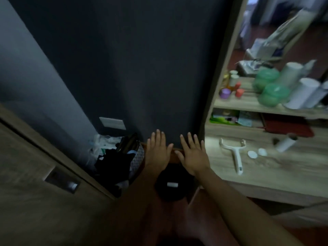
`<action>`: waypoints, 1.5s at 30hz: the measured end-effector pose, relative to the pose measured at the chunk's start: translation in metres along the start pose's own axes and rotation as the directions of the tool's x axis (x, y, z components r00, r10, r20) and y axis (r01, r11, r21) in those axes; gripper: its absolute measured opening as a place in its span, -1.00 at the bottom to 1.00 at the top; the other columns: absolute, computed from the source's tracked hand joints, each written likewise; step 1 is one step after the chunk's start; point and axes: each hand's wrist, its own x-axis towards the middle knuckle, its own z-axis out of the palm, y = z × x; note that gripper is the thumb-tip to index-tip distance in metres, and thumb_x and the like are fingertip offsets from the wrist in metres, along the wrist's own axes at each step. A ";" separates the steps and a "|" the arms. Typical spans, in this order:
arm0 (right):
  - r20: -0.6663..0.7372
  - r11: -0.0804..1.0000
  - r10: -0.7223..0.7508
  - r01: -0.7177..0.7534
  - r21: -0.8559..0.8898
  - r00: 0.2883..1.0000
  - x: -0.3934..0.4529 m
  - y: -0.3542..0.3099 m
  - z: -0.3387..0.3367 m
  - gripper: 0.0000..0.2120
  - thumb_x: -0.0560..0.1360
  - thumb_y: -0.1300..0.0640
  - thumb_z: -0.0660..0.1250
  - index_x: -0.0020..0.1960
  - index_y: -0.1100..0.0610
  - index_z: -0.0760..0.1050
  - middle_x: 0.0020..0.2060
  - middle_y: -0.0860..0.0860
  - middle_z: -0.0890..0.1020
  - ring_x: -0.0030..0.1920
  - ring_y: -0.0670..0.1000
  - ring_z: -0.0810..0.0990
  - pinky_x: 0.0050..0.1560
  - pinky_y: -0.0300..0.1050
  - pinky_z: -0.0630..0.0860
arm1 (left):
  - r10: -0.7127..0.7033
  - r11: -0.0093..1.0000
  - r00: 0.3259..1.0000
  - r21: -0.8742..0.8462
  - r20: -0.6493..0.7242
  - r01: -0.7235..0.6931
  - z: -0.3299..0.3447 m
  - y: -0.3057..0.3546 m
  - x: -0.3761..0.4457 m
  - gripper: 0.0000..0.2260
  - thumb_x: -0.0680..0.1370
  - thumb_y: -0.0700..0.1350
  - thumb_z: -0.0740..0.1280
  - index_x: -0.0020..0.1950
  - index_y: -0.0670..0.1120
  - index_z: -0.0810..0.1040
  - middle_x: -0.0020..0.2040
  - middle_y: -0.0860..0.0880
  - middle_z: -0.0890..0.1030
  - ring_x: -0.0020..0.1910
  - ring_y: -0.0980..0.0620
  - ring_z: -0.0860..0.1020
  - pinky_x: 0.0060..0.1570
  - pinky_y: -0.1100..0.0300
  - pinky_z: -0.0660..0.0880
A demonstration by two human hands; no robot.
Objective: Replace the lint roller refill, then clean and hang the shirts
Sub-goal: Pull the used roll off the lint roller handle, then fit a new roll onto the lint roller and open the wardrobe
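Both hands are held out side by side with fingers straight and slightly spread, palms down, gripping nothing: the left hand [157,151] and the right hand [192,154] almost meet at the thumbs, in front of the dark wall [133,68]. Directly below the hands lies a black round thing [173,185] with a small white label. To the right of the hands, on the wooden desk [266,176], lies the bare white roller handle [234,153], its fork empty. Right of the handle sit two small white caps [256,153], and beyond them a white refill roll [286,143], blurred. Left of the hands stands a bin [120,157] stuffed with dark clutter, beside a wooden door [35,183].
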 end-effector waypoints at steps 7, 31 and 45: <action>-0.151 0.991 0.131 -0.128 0.027 0.980 -0.050 0.118 -0.066 -0.29 0.49 -0.31 -0.23 0.57 -0.04 -0.03 0.55 0.13 0.08 0.54 0.16 0.03 0.47 0.20 0.00 | 0.086 0.993 0.986 0.097 -0.140 -0.073 0.000 0.100 0.002 -0.42 0.64 0.16 -0.03 0.57 -0.13 0.03 0.57 -0.14 0.00 0.54 -0.13 0.01 0.47 -0.09 -0.03; 0.041 0.966 0.245 -0.248 0.069 0.969 -0.027 0.438 -0.065 -0.32 0.52 -0.03 0.32 0.53 -0.08 0.06 0.55 0.16 0.01 0.53 0.24 -0.02 0.36 0.19 0.30 | 0.175 0.983 0.967 -0.095 0.184 -0.160 0.140 0.364 0.071 -0.54 0.60 -0.05 0.22 0.49 -0.06 0.24 0.42 -0.10 0.34 0.29 -0.09 0.44 0.17 0.05 0.43; 0.068 0.992 -0.028 0.019 0.123 0.997 0.021 0.485 -0.024 -0.71 0.47 0.29 0.27 0.18 0.14 0.49 0.20 0.23 0.47 0.10 0.24 0.51 -0.04 0.03 0.54 | 0.119 0.985 0.962 -0.153 0.244 -0.083 0.210 0.354 0.096 -0.80 0.42 -0.11 0.26 -0.01 -0.11 0.57 -0.11 -0.15 0.57 -0.32 -0.13 0.62 -0.44 0.14 0.52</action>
